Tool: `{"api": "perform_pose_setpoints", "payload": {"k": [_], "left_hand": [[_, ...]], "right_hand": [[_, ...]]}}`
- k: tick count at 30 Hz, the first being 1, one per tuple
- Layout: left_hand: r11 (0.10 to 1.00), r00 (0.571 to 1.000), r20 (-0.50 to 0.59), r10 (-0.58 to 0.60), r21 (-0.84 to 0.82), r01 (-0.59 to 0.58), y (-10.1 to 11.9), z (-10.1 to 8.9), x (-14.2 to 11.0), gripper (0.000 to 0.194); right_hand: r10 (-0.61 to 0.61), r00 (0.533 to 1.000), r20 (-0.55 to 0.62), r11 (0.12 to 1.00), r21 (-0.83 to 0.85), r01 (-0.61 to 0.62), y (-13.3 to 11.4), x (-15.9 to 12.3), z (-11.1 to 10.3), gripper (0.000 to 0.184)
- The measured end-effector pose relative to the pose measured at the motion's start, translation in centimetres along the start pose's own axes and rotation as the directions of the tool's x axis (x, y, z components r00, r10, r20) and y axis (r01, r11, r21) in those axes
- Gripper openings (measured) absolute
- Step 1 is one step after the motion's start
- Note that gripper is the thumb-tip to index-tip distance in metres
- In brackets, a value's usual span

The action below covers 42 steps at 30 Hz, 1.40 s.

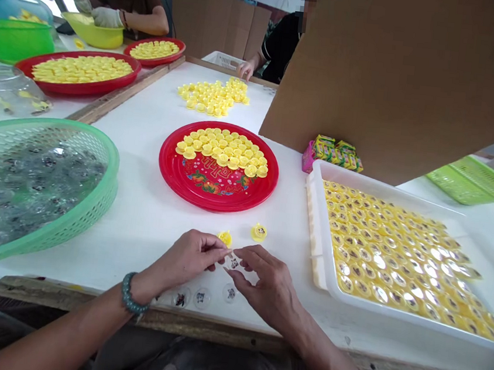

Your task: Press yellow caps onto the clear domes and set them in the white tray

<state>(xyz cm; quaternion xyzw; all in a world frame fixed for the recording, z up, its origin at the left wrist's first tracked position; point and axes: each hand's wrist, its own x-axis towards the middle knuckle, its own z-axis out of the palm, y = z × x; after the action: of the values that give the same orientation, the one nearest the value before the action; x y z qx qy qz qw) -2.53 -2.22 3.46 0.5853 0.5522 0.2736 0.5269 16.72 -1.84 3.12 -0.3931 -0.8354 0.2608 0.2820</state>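
Observation:
My left hand, a beaded bracelet at its wrist, has thumb and forefinger pinched together; whatever is between them is hidden. Just past those fingers shows a small yellow plastic piece, and I cannot tell whether they touch it. My right hand comes in close, its forefinger near the left fingertips and its thumb apart below. A clear disc with a dark printed picture shows in that gap. More such discs, one a clear disc, lie by the table edge. A yellow piece with a picture lies farther up.
A red tray holds many yellow pieces. At right, a white tray carries rows of yellow pieces with pictures. A green basket of clear discs stands left. Behind are a yellow pile, a cardboard sheet and two co-workers.

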Motion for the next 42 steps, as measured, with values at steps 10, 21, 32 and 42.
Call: {"api": "perform_pose_setpoints", "payload": {"k": [10, 21, 32, 42], "left_hand": [[0.631, 0.883, 0.333, 0.331, 0.617, -0.47, 0.4, -1.6, 3.6, 0.031], [0.865, 0.961, 0.028, 0.275, 0.429, -0.26, -1.6, 1.1, 2.8, 0.014], [0.941, 0.972, -0.006, 0.235, 0.252, -0.226, -2.6, 0.9, 3.7, 0.013], [0.998, 0.998, 0.039, 0.043, -0.042, -0.042, -2.0, 0.6, 3.6, 0.024]], "right_hand": [[0.161, 0.985, -0.061, 0.962, 0.232, -0.143, 1.1, -1.0, -0.7, 0.024], [0.077, 0.992, 0.105, 0.996, -0.059, -0.071, 2.3, 0.4, -0.7, 0.026], [0.058, 0.942, 0.332, 0.953, -0.298, 0.046, 1.6, 3.3, -0.8, 0.013], [0.013, 0.961, 0.278, 0.929, -0.358, 0.091, 2.2, 3.5, -0.1, 0.014]]}}
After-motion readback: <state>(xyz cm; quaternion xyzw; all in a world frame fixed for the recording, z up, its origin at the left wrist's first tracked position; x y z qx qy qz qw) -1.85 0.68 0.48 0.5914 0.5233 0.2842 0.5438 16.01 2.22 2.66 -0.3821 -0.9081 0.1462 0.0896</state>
